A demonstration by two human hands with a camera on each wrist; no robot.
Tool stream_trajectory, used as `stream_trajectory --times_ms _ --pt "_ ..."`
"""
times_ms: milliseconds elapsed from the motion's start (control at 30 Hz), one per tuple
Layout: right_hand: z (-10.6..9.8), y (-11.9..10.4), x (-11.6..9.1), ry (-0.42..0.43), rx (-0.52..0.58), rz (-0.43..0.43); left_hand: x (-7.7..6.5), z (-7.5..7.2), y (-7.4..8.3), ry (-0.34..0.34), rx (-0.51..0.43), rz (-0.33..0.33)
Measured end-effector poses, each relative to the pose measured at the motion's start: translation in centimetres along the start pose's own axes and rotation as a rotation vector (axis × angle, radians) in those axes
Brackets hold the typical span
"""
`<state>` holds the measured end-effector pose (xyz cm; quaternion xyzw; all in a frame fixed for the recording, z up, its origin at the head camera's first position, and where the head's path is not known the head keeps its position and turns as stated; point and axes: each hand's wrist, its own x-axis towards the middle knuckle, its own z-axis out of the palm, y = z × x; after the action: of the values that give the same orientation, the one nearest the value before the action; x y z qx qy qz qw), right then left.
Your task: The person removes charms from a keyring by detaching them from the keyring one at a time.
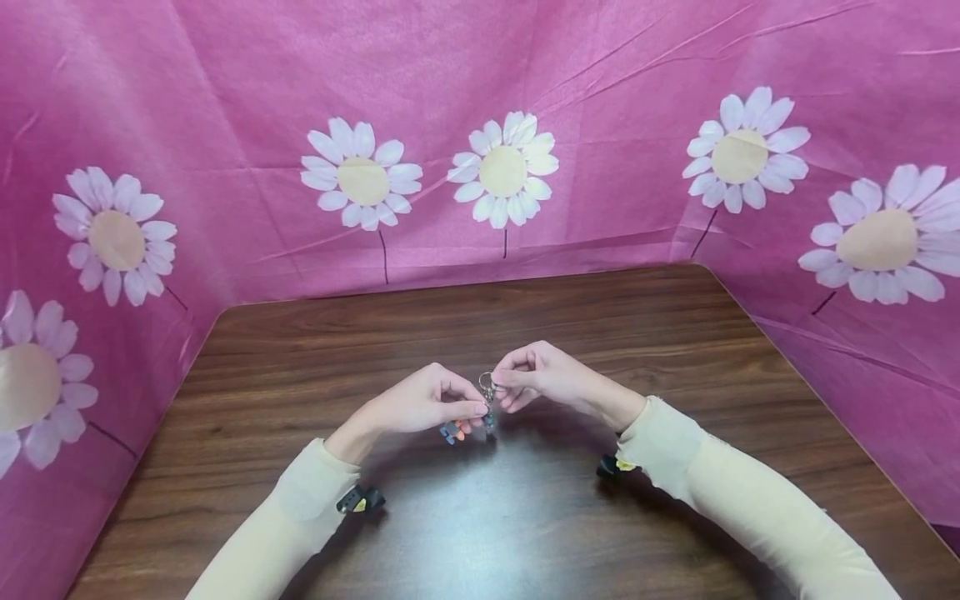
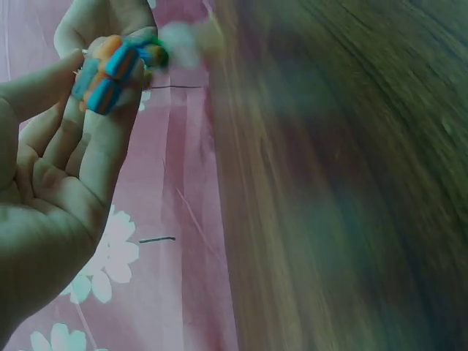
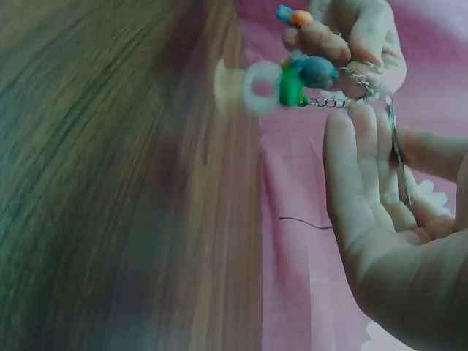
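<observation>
Both hands hold one keychain above the table, near its middle. My right hand (image 1: pixel 551 377) pinches the metal split ring (image 1: pixel 486 381) between thumb and fingers; in the right wrist view the ring (image 3: pixel 399 150) appears edge-on. At the chain just below, the thumb and fingers of my left hand (image 1: pixel 427 402) pinch the keychain. An orange and blue charm (image 2: pixel 108 77) shows by the left fingers. From a short chain (image 3: pixel 329 103) hangs a second strand with a green piece (image 3: pixel 291 88), a blue-grey bead and a blurred whitish ring-shaped piece (image 3: pixel 262 88).
The brown wood-grain table (image 1: pixel 300 533) extends around both hands. Pink cloth (image 1: pixel 615 75) printed with white daisies stands along its back and sides. A small black device (image 1: pixel 362 500) is strapped at the left wrist, another (image 1: pixel 611 468) at the right.
</observation>
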<state>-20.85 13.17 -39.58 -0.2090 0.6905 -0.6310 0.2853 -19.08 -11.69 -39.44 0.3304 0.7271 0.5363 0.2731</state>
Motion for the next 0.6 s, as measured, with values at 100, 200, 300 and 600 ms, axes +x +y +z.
stream_trajectory --times_ms 100,200,300,600 --pt "0.0 -0.1 0.1 -0.026 -0.018 0.015 -0.1 0.0 -0.2 0.017 0.002 -0.006" --pt "-0.1 -0.3 0.1 -0.024 -0.022 0.009 -0.2 -0.2 -0.3 0.040 -0.002 -0.019" --pt "-0.4 -0.4 0.2 -0.015 -0.011 -0.001 -0.5 -0.4 -0.2 0.042 -0.009 -0.024" --pt "-1.7 -1.0 -0.4 0.015 0.046 -0.002 -2.4 -1.9 -1.1 0.069 -0.105 -0.080"
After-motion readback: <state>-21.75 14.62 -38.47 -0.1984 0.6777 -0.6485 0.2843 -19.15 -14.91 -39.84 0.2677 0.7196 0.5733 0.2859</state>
